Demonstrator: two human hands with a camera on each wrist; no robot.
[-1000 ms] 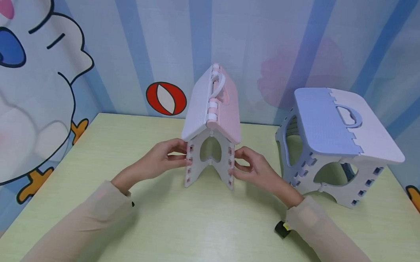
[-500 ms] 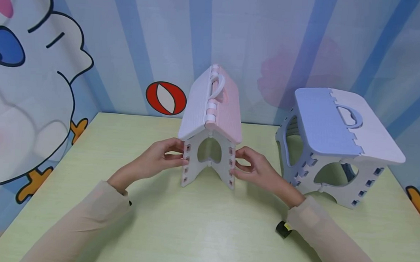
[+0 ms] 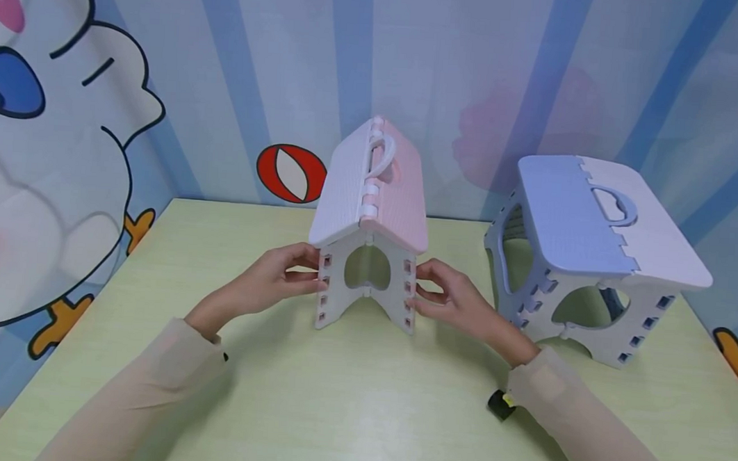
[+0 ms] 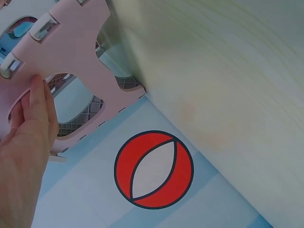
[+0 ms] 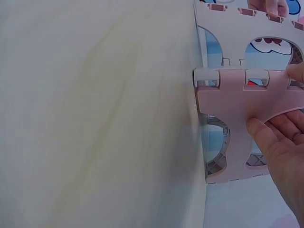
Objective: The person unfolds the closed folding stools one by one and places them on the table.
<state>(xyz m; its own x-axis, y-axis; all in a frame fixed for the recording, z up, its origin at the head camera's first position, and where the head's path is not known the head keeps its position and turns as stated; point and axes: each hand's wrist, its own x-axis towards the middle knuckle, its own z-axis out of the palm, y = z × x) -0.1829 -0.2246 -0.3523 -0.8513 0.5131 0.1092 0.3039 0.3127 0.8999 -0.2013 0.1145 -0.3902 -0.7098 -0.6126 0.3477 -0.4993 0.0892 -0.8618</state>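
Observation:
A pink-and-white folding stool (image 3: 403,208) stands part-unfolded on the table, its two top halves sloping like a roof with a handle loop at the ridge. My left hand (image 3: 260,280) grips its left side panel. In the left wrist view that hand (image 4: 31,137) has fingers curled into the cutout of a pink panel (image 4: 71,45). My right hand (image 3: 456,298) holds the opposite side. The right wrist view shows the right hand (image 5: 285,147) with fingers inside the pink panel's (image 5: 232,97) cutout and the thumb near the slotted edge.
Right of the hands stands a fully unfolded blue-and-white folding stool (image 3: 573,217). The pale green table (image 3: 359,411) meets a striped cartoon backdrop (image 3: 290,66) at its back edge. A small black object (image 3: 500,404) shows by the right sleeve.
The stool's sides have spread a little farther apart, and its top slopes have become flatter and wider. My left hand has moved slightly left, my right hand slightly right.

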